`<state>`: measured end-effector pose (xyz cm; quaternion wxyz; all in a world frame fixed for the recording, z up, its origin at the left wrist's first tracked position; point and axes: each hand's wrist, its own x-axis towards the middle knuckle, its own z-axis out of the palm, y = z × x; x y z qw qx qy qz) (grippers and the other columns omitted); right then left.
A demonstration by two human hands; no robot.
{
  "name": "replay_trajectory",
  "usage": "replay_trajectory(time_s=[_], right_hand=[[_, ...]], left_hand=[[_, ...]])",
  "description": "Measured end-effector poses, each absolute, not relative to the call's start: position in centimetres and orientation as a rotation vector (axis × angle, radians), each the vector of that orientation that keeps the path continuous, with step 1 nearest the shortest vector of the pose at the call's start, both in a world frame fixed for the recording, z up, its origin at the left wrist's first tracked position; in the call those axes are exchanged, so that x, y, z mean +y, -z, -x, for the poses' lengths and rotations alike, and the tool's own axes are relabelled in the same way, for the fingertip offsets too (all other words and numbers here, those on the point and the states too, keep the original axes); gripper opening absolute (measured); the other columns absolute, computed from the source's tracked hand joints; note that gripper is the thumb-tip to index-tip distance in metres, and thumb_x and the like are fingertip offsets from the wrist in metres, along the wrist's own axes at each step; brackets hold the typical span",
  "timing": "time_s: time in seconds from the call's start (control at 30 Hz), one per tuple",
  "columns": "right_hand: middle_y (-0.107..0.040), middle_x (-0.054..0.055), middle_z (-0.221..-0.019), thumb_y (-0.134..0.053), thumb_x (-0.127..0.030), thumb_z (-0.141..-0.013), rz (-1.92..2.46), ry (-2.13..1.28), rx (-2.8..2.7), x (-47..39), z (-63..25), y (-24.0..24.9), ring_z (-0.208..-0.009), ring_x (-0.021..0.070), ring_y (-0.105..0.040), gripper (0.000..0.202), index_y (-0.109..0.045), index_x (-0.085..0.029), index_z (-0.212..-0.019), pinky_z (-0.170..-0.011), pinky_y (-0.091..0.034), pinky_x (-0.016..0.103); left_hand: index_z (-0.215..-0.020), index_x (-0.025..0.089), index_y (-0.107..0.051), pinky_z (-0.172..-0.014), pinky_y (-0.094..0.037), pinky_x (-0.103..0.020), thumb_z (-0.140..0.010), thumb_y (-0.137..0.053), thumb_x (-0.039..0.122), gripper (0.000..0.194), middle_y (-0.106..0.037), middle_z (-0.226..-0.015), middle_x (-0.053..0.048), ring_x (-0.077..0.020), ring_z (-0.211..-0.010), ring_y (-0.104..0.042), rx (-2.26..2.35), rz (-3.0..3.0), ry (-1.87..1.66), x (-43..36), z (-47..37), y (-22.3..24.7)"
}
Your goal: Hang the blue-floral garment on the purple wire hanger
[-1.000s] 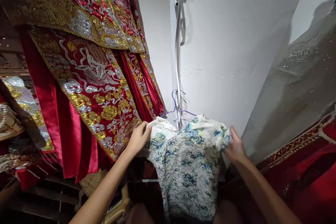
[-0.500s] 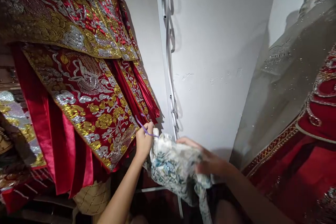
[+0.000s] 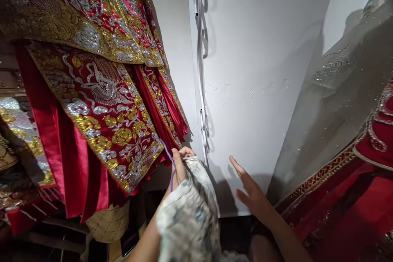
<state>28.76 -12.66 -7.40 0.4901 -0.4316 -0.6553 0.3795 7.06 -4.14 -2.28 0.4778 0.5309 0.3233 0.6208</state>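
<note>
Right now, from where I'm standing, the floral garment is bunched up at the person's left hand, low in front of the body, its white cloth with blue and grey pattern falling over the wrist and forearm, blurred and crumpled toward the bottom. That left hand is curled around the cloth's upper edge, thumb on the near side and some fingertips showing behind; the rest of its grip I can't make out under the folds. A thin purple hanger runs along the thumb side of the same hand, its upper end out in front of the embroidered hem, though I can't tell whether its lower part goes inside the garment. The right hand is spread and bare, fingers reaching forward and thumb apart, near the garment but not touching it. Ahead rises a white wall, with a slim white bar running up it. To the left hangs a red costume thick with gold and silver embroidery, a woven basket below it; to the right, a red gown with beaded trim spreads beside a grey, glinting panel.
</note>
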Motion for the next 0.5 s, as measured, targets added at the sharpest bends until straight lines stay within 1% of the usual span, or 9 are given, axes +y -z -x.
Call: replay_trajectory(time_s=[0.07, 0.1, 0.17, 0.23, 0.3, 0.33, 0.4, 0.47, 0.5], right_hand=[[-0.016, -0.002, -0.168, -0.055, -0.058, -0.092, 1.156, -0.833, -1.623, -12.2, -28.3, 8.3, -0.155, 0.0275, -0.01, 0.074, -0.024, -0.042, -0.157, -0.122, -0.02, 0.052], [-0.02, -0.001, -0.167, -0.054, -0.055, -0.094, 1.16, -0.811, -1.651, -11.9, -27.9, 8.7, -0.154, 0.0273, -0.013, 0.069, -0.027, -0.041, -0.156, -0.122, -0.022, 0.051], [-0.036, 0.002, -0.161, -0.053, -0.051, -0.096, 1.116, -0.775, -1.709, -11.3, -27.2, 9.2, -0.15, 0.0271, -0.027, 0.06, -0.039, -0.037, -0.152, -0.121, -0.027, 0.047], [-0.054, 0.006, -0.147, -0.052, -0.049, -0.097, 1.094, -0.743, -1.708, -11.0, -26.9, 9.7, -0.139, 0.0271, -0.044, 0.047, -0.054, -0.032, -0.14, -0.116, -0.035, 0.042], [-0.069, 0.008, -0.117, -0.05, -0.051, -0.097, 1.105, -0.753, -1.632, -11.3, -27.3, 10.2, -0.114, 0.0263, -0.061, 0.037, -0.068, -0.025, -0.115, -0.099, -0.048, 0.037], [-0.071, 0.007, -0.098, -0.049, -0.053, -0.096, 1.117, -0.791, -1.571, -11.6, -27.8, 10.6, -0.096, 0.0242, -0.065, 0.038, -0.07, -0.022, -0.098, -0.086, -0.051, 0.034], [-0.061, 0.002, -0.066, -0.051, -0.061, -0.093, 1.144, -0.913, -1.42, -13.0, -28.9, 11.6, -0.065, 0.0185, -0.057, 0.049, -0.063, -0.02, -0.069, -0.062, -0.048, 0.029], [-0.051, -0.001, -0.054, -0.058, -0.067, -0.085, 1.177, -1.017, -1.241, -14.9, -30.0, 12.5, -0.053, 0.0155, -0.048, 0.056, -0.054, -0.02, -0.055, -0.051, -0.042, 0.027], [-0.052, -0.001, -0.054, -0.063, -0.068, -0.081, 1.202, -1.045, -1.144, -15.9, -30.4, 12.9, -0.053, 0.0158, -0.048, 0.055, -0.055, -0.02, -0.054, -0.051, -0.042, 0.027]], left_hand=[[-0.069, 0.017, -0.06, -0.057, -0.045, -0.028, -0.08, -0.026, 0.089, 0.081, -0.062, -0.063, -0.006, -0.017, -0.056, -0.056, 0.622, -1.131, -1.344, -4.9, -7.7, 2.1], [-0.069, 0.017, -0.06, -0.06, -0.048, -0.03, -0.08, -0.026, 0.09, 0.082, -0.064, -0.066, -0.008, -0.0184, -0.058, -0.059, 0.555, -1.077, -1.251, -5.4, -7.9, 2.0], [-0.069, 0.015, -0.061, -0.065, -0.051, -0.033, -0.08, -0.027, 0.09, 0.083, -0.066, -0.069, -0.01, -0.0211, -0.064, -0.063, 0.462, -1.023, -1.116, -6.4, -8.3, 1.8], [-0.069, 0.014, -0.062, -0.07, -0.052, -0.035, -0.082, -0.029, 0.087, 0.081, -0.066, -0.071, -0.011, -0.0231, -0.069, -0.065, 0.425, -1.008, -1.067, -7.2, -8.5, 1.7], [-0.069, 0.014, -0.063, -0.075, -0.052, -0.036, -0.083, -0.03, 0.085, 0.08, -0.066, -0.073, -0.012, -0.0244, -0.074, -0.066, 0.427, -1.024, -1.041, -7.8, -8.4, 1.6], [-0.069, 0.014, -0.063, -0.077, -0.052, -0.036, -0.084, -0.031, 0.085, 0.08, -0.067, -0.074, -0.012, -0.0247, -0.076, -0.067, 0.437, -1.039, -1.026, -8.0, -8.3, 1.6], [-0.068, 0.013, -0.064, -0.081, -0.051, -0.035, -0.084, -0.032, 0.084, 0.079, -0.067, -0.075, -0.012, -0.0243, -0.078, -0.067, 0.461, -1.078, -1.025, -8.0, -8.2, 1.6], [-0.068, 0.014, -0.063, -0.084, -0.051, -0.033, -0.085, -0.034, 0.082, 0.076, -0.067, -0.076, -0.011, -0.0235, -0.082, -0.067, 0.483, -1.118, -1.068, -7.8, -8.6, 1.5], [-0.067, 0.015, -0.062, -0.084, -0.051, -0.033, -0.086, -0.034, 0.082, 0.075, -0.067, -0.076, -0.011, -0.0234, -0.084, -0.067, 0.488, -1.135, -1.081, -7.7, -9.0, 1.3]])
